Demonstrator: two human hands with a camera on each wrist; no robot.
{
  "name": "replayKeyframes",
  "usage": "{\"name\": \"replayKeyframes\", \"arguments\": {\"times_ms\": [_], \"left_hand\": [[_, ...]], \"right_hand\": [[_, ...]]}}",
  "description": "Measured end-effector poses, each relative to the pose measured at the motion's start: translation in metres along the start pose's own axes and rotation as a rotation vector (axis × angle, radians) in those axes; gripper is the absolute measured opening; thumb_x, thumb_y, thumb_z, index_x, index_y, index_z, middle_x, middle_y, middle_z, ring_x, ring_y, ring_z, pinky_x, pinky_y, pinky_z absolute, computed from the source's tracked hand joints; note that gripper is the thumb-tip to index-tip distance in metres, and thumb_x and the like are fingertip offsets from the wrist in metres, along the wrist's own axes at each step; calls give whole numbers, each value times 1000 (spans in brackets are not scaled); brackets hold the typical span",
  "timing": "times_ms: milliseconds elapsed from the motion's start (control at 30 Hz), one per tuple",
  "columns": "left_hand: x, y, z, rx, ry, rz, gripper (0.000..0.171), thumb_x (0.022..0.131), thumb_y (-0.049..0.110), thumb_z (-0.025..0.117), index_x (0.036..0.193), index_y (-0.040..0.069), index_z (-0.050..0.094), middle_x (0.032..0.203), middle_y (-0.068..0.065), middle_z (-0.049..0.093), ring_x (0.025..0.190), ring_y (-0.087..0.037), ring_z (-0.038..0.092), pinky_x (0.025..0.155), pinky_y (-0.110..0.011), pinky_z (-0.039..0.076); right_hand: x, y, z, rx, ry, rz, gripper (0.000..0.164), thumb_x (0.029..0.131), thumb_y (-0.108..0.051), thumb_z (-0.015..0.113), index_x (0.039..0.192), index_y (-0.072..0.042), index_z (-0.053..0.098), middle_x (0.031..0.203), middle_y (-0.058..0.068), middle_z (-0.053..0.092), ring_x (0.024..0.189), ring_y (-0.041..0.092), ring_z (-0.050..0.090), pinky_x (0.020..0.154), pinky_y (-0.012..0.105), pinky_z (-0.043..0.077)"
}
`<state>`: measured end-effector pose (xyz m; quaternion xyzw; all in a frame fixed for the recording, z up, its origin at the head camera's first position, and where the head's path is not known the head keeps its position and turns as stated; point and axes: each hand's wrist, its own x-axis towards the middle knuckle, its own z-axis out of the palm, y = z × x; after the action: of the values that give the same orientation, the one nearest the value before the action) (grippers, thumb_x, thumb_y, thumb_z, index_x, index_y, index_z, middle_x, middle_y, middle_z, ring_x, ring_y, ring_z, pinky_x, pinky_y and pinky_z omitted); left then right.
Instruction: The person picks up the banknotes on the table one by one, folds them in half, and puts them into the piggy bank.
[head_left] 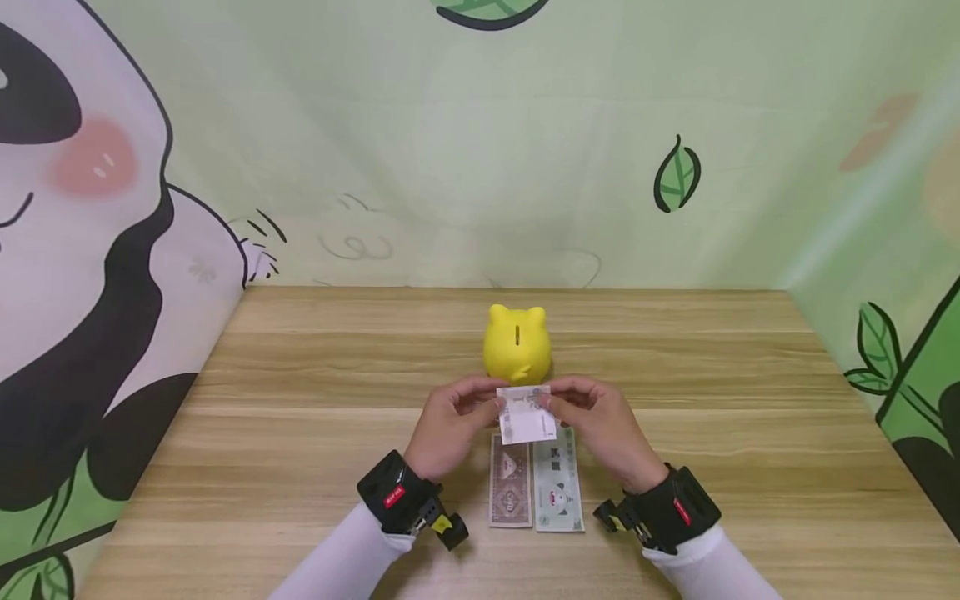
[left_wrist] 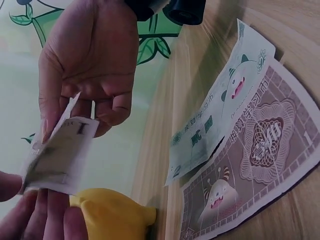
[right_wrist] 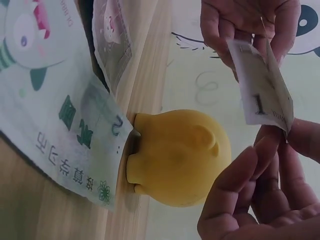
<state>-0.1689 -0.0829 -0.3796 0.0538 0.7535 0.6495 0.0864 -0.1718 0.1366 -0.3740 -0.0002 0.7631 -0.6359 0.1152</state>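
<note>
Between both hands is a small pale play banknote (head_left: 528,417), folded, with a "1" printed on the side seen in the right wrist view. My left hand (head_left: 453,422) pinches its left edge between thumb and fingers. On the right edge, my right hand (head_left: 600,421) pinches it the same way. The note is held above the table, just in front of a yellow piggy bank (head_left: 517,343) with a dark slot on top. Below the hands lie a brown play banknote (head_left: 511,483) and a green play banknote (head_left: 558,487), side by side.
The wooden table (head_left: 300,433) reaches back to a fabric backdrop (head_left: 480,167) printed with pandas and leaves. Black wrist cameras (head_left: 397,492) are strapped to both wrists, hanging close to the two flat notes.
</note>
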Motion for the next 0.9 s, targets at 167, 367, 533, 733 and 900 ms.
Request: {"name": "replayKeyframes", "arguments": {"times_ms": [167, 367, 533, 733, 900], "left_hand": [[1, -2, 0, -28, -75, -24, 27, 100, 7, 63, 124, -4, 70, 117, -22, 74, 90, -17, 74, 86, -43, 64], [0, -1, -1, -20, -35, -41, 25, 102, 10, 63, 123, 0, 72, 113, -18, 77, 92, -20, 76, 85, -37, 64], [1, -1, -3, -41, -10, -44, 28, 101, 11, 65, 128, 5, 70, 111, -16, 79, 94, -22, 77, 89, -43, 63], [0, 0, -4, -60, -20, 15, 41, 101, 6, 64, 141, 11, 60, 112, -18, 78, 88, -22, 77, 84, -38, 64], [1, -1, -4, -54, -26, 45, 37, 101, 4, 63, 137, 12, 60, 111, -19, 78, 84, -17, 76, 80, -33, 63]], "right_hand": [[2, 0, 0, 23, 19, 16, 26, 97, -17, 72, 118, -2, 72, 106, 8, 78, 91, 14, 70, 86, 36, 59], [4, 2, -1, 28, -30, 1, 29, 100, -15, 68, 127, -6, 69, 107, 8, 78, 88, 17, 70, 82, 35, 60], [3, 1, -3, 32, -52, -10, 34, 100, -12, 67, 134, -8, 65, 108, 9, 79, 88, 18, 71, 83, 38, 61], [2, 1, -2, 58, -34, -16, 28, 99, -11, 69, 121, -4, 54, 96, 5, 79, 76, 16, 69, 79, 38, 61], [2, 1, -2, 73, -29, -31, 22, 97, -10, 71, 111, 0, 57, 93, 5, 76, 77, 16, 68, 77, 37, 61]]}}
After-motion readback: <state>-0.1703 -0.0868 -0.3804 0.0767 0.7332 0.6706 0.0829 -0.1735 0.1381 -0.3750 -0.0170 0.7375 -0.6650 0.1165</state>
